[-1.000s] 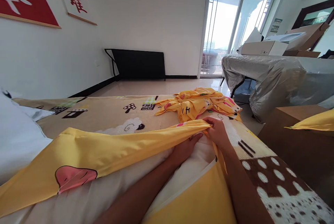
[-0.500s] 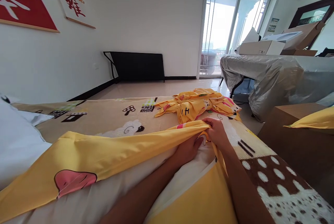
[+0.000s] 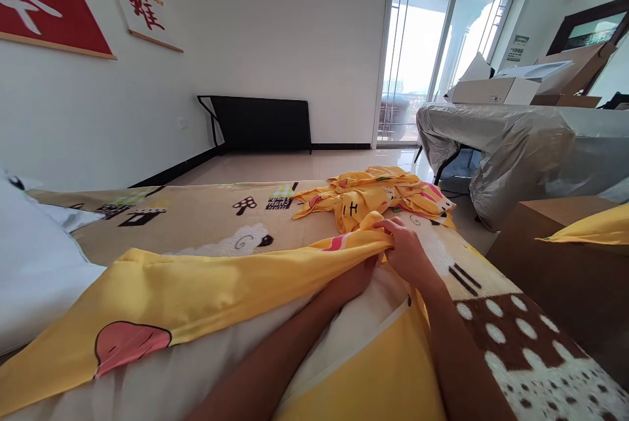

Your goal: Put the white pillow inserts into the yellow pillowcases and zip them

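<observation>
A yellow duvet cover (image 3: pixel 216 283) with a pink cartoon patch runs across the bed in front of me, over a pale white quilt (image 3: pixel 221 349). My right hand (image 3: pixel 405 247) is closed on a gathered fold of the cover near the middle of the view. Just left of it, my left hand (image 3: pixel 363 272) reaches in under the yellow cloth, above the white quilt. Its fingers are covered by the fabric, so what they grip is hidden. Farther on lies a crumpled yellow printed cloth (image 3: pixel 361 208).
Beneath everything is a beige blanket (image 3: pixel 211 211) with sheep and mushroom prints. A white pillow (image 3: pixel 39 270) lies at left. At right stand a cardboard box (image 3: pixel 531 257) and a plastic-covered table (image 3: pixel 515 133) with boxes. A black folded panel (image 3: pixel 260 123) leans against the wall.
My right hand has shifted slightly left and bunched the cover up at its fingers. The left hand's fingers and a white tip beside them, visible before, are now under the yellow cloth.
</observation>
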A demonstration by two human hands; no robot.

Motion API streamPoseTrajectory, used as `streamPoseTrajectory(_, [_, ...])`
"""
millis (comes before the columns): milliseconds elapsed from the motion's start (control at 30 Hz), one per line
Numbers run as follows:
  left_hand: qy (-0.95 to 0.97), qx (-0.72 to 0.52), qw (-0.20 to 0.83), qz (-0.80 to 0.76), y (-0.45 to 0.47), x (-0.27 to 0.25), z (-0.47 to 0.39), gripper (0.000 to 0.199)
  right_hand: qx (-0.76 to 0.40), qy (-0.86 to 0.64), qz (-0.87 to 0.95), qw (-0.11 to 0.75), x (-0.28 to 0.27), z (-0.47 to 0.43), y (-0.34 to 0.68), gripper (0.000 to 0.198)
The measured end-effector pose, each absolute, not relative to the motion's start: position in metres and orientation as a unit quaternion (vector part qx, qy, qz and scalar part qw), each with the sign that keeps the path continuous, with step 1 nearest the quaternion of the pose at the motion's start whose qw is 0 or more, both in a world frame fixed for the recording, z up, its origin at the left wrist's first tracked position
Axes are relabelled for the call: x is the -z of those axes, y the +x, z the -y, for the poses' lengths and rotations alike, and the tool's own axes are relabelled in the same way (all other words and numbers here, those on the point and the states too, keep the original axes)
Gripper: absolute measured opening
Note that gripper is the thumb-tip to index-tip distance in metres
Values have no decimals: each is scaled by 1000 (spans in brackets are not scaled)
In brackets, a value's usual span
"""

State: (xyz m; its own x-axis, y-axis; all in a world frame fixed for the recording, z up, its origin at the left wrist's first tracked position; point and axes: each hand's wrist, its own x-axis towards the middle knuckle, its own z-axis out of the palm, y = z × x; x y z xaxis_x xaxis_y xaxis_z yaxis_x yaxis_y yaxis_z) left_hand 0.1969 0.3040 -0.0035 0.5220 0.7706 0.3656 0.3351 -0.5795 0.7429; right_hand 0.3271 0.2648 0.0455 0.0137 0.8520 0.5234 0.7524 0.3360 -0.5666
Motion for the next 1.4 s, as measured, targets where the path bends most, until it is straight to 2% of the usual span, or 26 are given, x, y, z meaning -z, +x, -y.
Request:
streamPoseTrajectory(100, [821,-349,300,-338,195,2,-303,37,22,-622,665,413,-42,-267,321,40])
streamPoseTrajectory(167, [821,-346,296,-343,194,2,-302,37,20,-603,671,430,-41,-268,318,35])
streamPoseTrajectory(367, [815,-345,296,-360,194,1,-300,38,-116,-554,631,532,-36,-276,316,34])
streamPoseTrajectory(500, [824,-344,297,-338,192,-2,-298,38,-154,-562,582,567,-29,-281,320,29])
streamPoseTrajectory(600, [827,-339,311,-324,190,-2,-295,39,-158,-579,576,555,-29,-282,324,29])
streamPoseTrajectory(800, [760,-384,400,-339,184,0,-288,41,-170,-583,591,530,-33,-280,331,30])
streamPoseTrajectory(1033, [732,-466,382,-318,185,0,-282,40,-146,-597,598,515,-35,-278,329,33])
streamPoseTrajectory(1400, [692,-459,354,-430,192,3,-292,34,-163,-577,657,456,-40,-275,330,35])
